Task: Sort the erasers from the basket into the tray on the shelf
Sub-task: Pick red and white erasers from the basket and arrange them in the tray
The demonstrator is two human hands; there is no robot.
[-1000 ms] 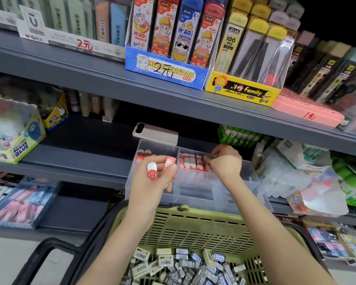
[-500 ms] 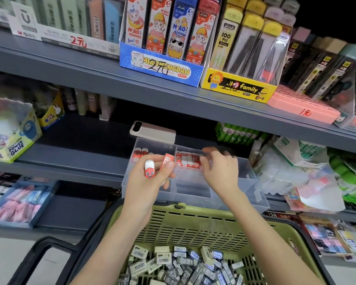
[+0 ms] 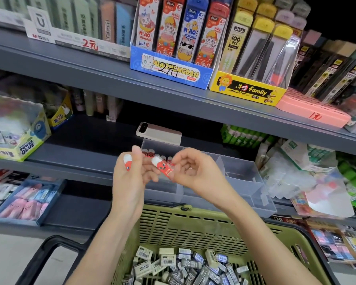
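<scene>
1. Left hand [image 3: 130, 182] grips the first red eraser [image 3: 127, 162] upright between thumb and fingers. Its fingertips also touch the second red eraser [image 3: 162, 166].
2. Right hand [image 3: 195, 171] pinches the lower, sleeved end of the second red eraser, fingers curled. Looks like a handover; can't tell which hand carries the load.
3. Both erasers are in the air just in front of the clear tray [image 3: 245, 182] on the shelf [image 3: 80, 155], above the green basket [image 3: 193, 225].
4. Handling, my read: small, light, firm rubber, not fragile. The glossy sleeve is probably slick and could slip along the body, so pinch mid-sleeve across the flat faces with light force.
5. A row of red erasers [image 3: 149, 154] stands at the tray's back, partly hidden by the hands. Grey-and-white erasers [image 3: 183, 264] lie loose in the basket, so plenty is left to sort.
6. Versus 1.0 s ago: the right hand was down in the tray at the row. It is now out and back at the left hand for the next piece. The left hand held both erasers then too and now sits a bit higher. Tray and basket haven't moved.
</scene>
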